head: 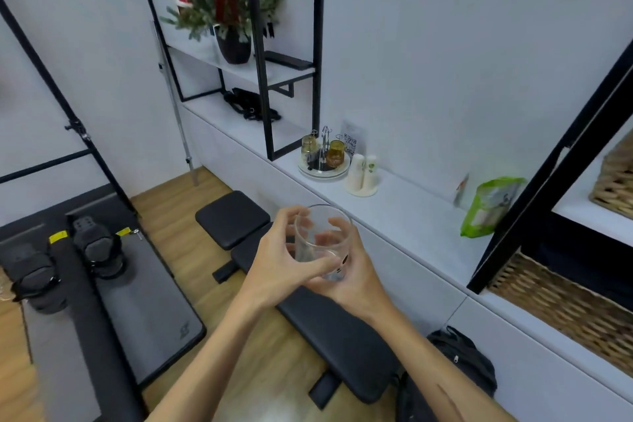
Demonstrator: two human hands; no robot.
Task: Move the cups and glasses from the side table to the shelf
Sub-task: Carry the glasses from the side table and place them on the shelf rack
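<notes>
A clear drinking glass [322,236] is held upright in mid-air at the centre of the head view, above a black bench. My left hand [277,257] curls round its left side and my right hand [356,271] cups its right side and base. Beyond it runs a long white shelf [411,202]. On that shelf a round tray [323,171] carries two amber glasses [335,152] on a wire stand. Stacked white paper cups [362,172] stand beside the tray.
A black padded bench [301,305] lies below my hands on the wooden floor. A green bag [486,205] sits on the shelf to the right, by a black frame post [555,161]. Wicker baskets [565,305], a black backpack [459,356], a potted plant [233,41] and floor mats [113,284] surround the spot.
</notes>
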